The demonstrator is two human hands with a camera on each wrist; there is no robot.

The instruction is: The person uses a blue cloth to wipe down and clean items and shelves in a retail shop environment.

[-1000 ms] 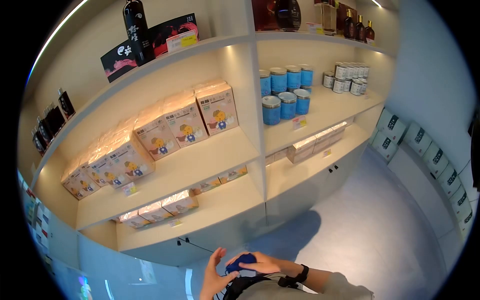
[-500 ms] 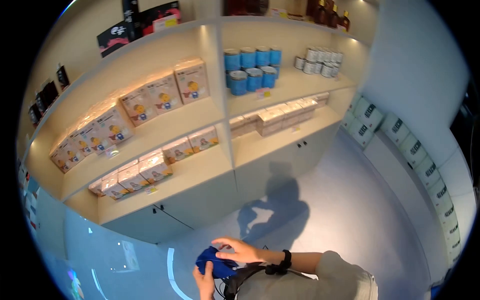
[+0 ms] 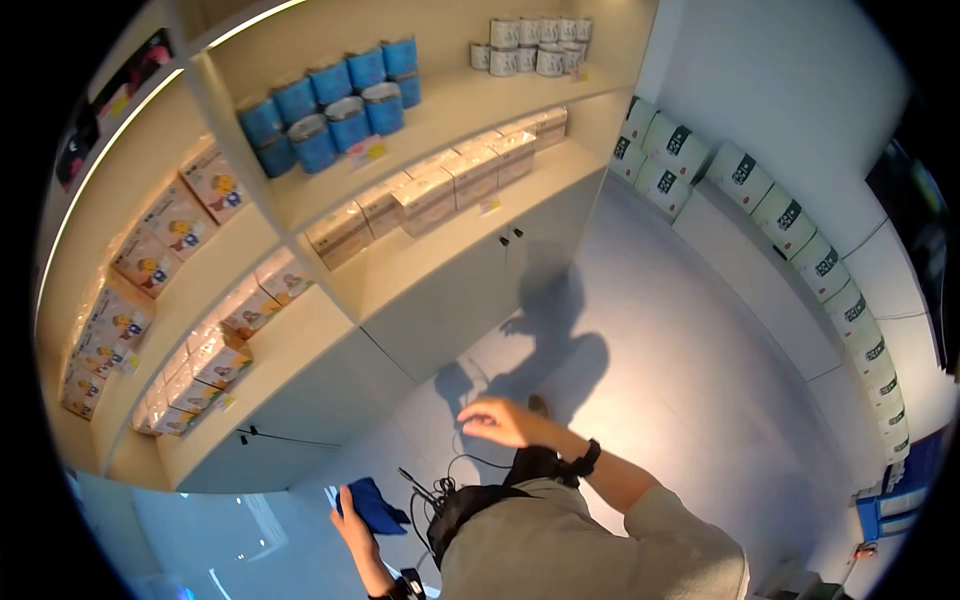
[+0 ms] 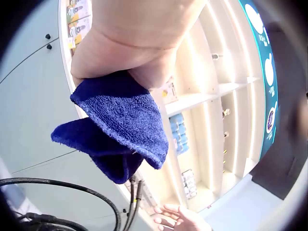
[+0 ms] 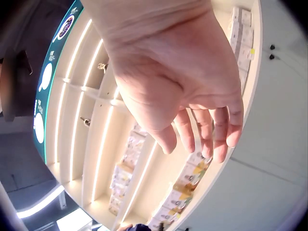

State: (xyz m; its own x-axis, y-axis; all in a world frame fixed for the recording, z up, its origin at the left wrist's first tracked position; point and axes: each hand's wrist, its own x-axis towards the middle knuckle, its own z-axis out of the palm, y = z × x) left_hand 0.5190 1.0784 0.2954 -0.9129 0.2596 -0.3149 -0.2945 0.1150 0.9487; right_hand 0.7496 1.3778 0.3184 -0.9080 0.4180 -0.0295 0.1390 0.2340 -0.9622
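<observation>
A folded dark blue terry cloth is in my left hand, at the lower left of the head view. Close up in the left wrist view, the cloth hangs in loose layers from the grip of the fingers and thumb, whose tips are hidden by the palm. My right hand is apart from it, further to the right over the floor. In the right wrist view this hand has its fingers loosely bent, with nothing between them.
Shelves ahead carry blue cans, small white cans and boxed goods above grey cabinet doors. Black cables hang at my waist. White cartons line a low ledge on the right.
My hands have parted: the left moved leftward with the cloth, while the right let go of it and moved forward and right. The head view turned to the right.
</observation>
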